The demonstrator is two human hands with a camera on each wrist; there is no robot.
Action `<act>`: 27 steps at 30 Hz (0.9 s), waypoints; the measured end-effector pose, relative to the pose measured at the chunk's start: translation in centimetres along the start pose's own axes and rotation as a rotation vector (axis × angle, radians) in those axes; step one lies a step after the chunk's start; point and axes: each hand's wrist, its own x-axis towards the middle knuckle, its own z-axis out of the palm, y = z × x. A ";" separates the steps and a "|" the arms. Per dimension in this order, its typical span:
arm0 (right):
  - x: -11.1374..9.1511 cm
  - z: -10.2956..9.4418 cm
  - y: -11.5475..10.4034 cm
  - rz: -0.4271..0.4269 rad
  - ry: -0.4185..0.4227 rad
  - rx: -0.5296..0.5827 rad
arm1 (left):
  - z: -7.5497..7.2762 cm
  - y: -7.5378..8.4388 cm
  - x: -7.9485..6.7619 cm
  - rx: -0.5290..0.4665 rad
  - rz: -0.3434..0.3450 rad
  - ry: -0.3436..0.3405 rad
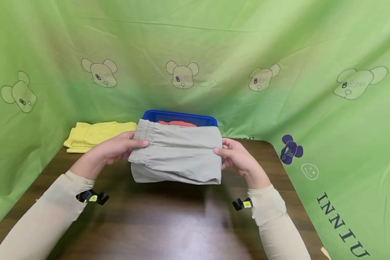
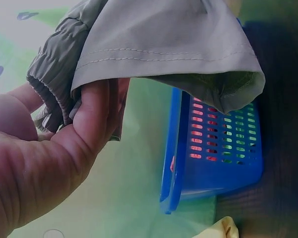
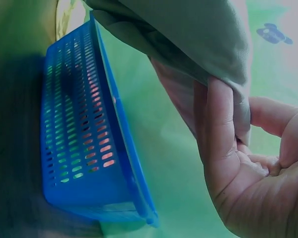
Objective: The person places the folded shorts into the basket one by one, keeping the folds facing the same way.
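Observation:
A folded pair of light grey shorts (image 1: pixel 182 151) with a gathered elastic waistband hangs in the air between both hands. My left hand (image 1: pixel 120 147) pinches the waistband end, thumb on top and fingers beneath. At the opposite end, my right hand (image 1: pixel 235 155) grips the folded edge the same way. A stitched hem shows on the shorts (image 2: pixel 164 44) in the left wrist view. Just behind the shorts stands a blue plastic basket (image 1: pixel 182 116), partly hidden by them. Inside it lies a red cloth (image 1: pixel 177 123), of which only the top edge shows in the head view.
Folded yellow clothing (image 1: pixel 97 134) lies on the brown wooden table (image 1: pixel 143 224), left of the basket. Green fabric (image 1: pixel 214 43) printed with bear heads encloses the back and sides. The basket's slotted wall (image 3: pixel 79 124) stands upright below the held shorts.

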 end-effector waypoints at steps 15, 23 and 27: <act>2.1 -0.8 -0.3 0.008 0.028 0.011 | -1.3 0.7 2.5 0.016 -0.051 0.061; 3.0 -1.1 -0.9 0.026 0.059 0.000 | -2.2 1.9 3.5 -0.010 -0.047 0.038; 3.5 -1.2 -1.5 0.041 0.072 -0.003 | -2.5 2.7 3.9 -0.005 -0.043 0.041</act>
